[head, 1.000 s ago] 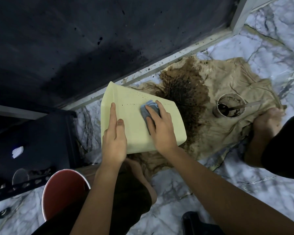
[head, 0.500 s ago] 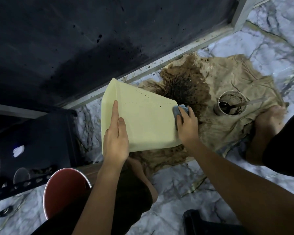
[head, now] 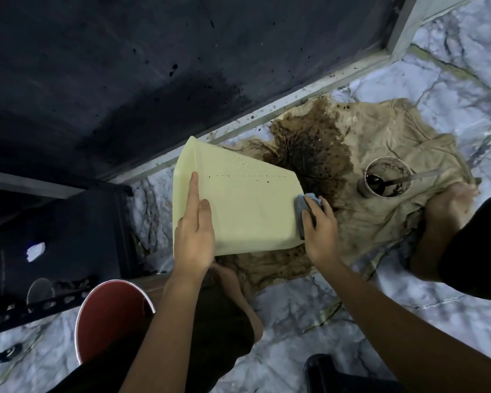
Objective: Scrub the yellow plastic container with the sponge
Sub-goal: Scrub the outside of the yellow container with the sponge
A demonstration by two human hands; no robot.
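Gripped under the right hand [head: 319,232] is a grey sponge [head: 304,207], fingers curled over it and pressing it flat against the right-hand end of the yellow plastic container [head: 247,211]. So that hand is closed around the sponge, not the container itself. On the other side the container is steadied by the left hand [head: 194,236], which is laid flat and open on the near-left part of the pale face, index finger stretched out along it; whether the thumb is hooked under the edge can't be told.

The container is held tipped on its side, bottom pointing right, above a stained beige cloth [head: 374,177] that's spread over the marble floor [head: 451,114]. A big dark brown patch is soaked into the cloth just beyond the container. Further right on the cloth a small round pot [head: 387,180] of dark gunk is sat, with a spoon [head: 394,181] left in it. A bare foot [head: 445,205] is planted on the cloth's right edge. Down at the lower left a red bucket [head: 111,316] can be seen, well apart from the scrubbing
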